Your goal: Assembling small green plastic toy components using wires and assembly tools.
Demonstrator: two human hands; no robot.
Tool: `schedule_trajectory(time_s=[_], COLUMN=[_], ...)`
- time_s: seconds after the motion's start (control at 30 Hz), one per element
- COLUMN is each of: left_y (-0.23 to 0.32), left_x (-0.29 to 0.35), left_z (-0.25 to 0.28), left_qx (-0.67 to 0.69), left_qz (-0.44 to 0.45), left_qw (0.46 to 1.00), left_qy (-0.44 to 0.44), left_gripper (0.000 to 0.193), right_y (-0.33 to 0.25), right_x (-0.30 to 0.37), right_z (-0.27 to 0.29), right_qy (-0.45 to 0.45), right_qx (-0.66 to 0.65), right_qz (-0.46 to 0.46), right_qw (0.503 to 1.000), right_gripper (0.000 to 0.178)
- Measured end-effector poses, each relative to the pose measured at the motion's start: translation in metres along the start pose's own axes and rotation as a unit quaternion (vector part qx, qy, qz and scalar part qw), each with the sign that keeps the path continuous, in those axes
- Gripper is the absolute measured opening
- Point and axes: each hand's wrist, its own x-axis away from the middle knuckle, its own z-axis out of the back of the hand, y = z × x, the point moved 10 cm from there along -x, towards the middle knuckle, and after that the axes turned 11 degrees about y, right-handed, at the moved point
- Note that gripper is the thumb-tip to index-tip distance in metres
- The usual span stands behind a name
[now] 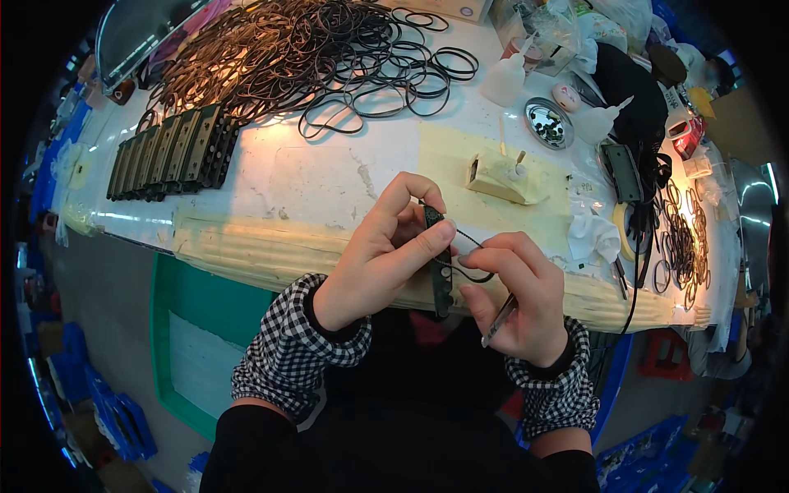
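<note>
My left hand (382,255) is closed on a long, narrow dark part (442,287) with rounded notches along its side, held upright over the table's front edge. The thumb presses near its upper end; the fingers behind hide some of it. A thin black belt (478,278) forms a loop beside this part and runs up to its top. My right hand (526,292) pinches the belt between thumb and forefinger. A slim metal tool (499,321), its kind unclear, is tucked in the same hand, with one end pointing down.
Many loose black belts (386,70) are heaped at the back left, beside a row of dark green parts (168,156). A cream block (503,177) with pegs stands beyond my right hand. Farther right are a metal dish (549,123), a squeeze bottle (503,80) and tissue (593,238).
</note>
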Motion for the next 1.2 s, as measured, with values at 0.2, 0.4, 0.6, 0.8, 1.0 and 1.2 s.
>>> schedule_trajectory(time_s=[0.2, 0.4, 0.6, 0.8, 1.0, 1.2], left_y=[-0.003, -0.007, 0.005, -0.001, -0.002, -0.003], left_x=[-0.004, -0.004, -0.012, -0.016, -0.017, -0.016], left_z=[0.008, 0.009, 0.006, 0.012, 0.013, 0.015], left_qx=[0.011, 0.011, -0.026, 0.0, -0.009, -0.009], left_qz=[0.014, 0.048, 0.037, 0.062, 0.06, 0.065], left_qw=[0.999, 0.998, 0.999, 0.997, 0.997, 0.996], left_qy=[0.033, 0.038, 0.029, 0.048, 0.05, 0.054], left_gripper=[0.018, 0.018, 0.02, 0.02, 0.02, 0.021], right_y=[-0.011, -0.014, -0.004, -0.002, -0.005, 0.0], right_x=[0.011, 0.03, 0.023, 0.008, 0.011, 0.007], right_z=[-0.001, -0.001, 0.003, -0.005, -0.007, -0.017], right_qy=[0.0, 0.041, 0.046, 0.023, 0.03, -0.029], right_qx=[0.025, 0.011, -0.04, -0.072, -0.071, -0.071], right_qz=[0.024, 0.002, -0.049, -0.054, -0.033, -0.089], right_qw=[0.999, 0.999, 0.997, 0.996, 0.996, 0.993], right_gripper=[0.021, 0.031, 0.022, 0.015, 0.016, 0.017])
